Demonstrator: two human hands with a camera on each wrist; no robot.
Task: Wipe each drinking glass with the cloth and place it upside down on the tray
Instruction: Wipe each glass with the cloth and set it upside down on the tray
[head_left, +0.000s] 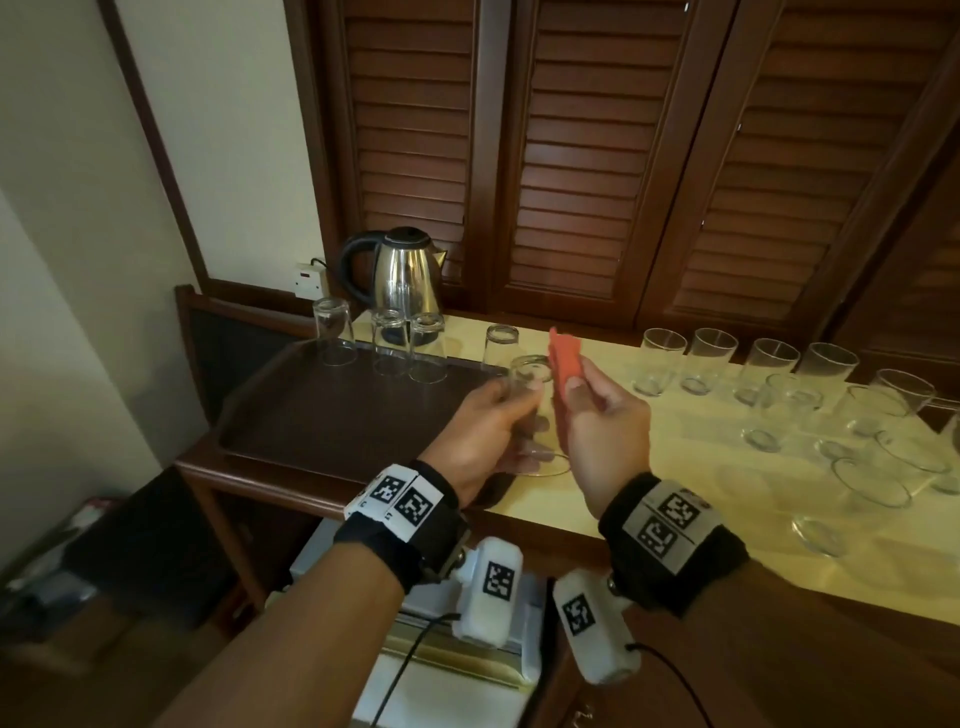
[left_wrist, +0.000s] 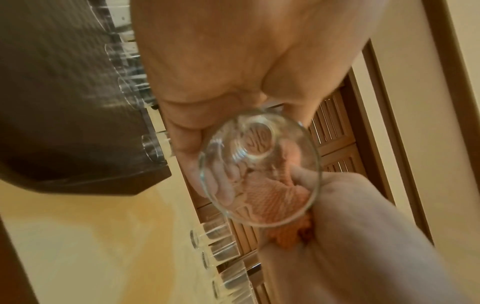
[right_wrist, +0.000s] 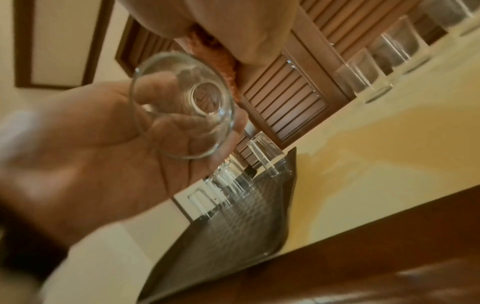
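Glass (head_left: 530, 410) sits gripped in your left hand (head_left: 480, 436) above the tray's (head_left: 332, 426) right edge, base up, partly hidden by fingers. Your right hand (head_left: 605, 431) pinches the orange cloth (head_left: 566, 366) beside it; four glasses (head_left: 384, 343) stand inverted along the tray's far edge.

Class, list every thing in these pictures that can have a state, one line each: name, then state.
Held glass: in the left hand, base away from the wrist.
Cloth: pinched in the right hand, beside the glass.
Tray: holds four glasses upside down along its far edge.
Counter glasses: upright, waiting.
Kettle: lid closed.
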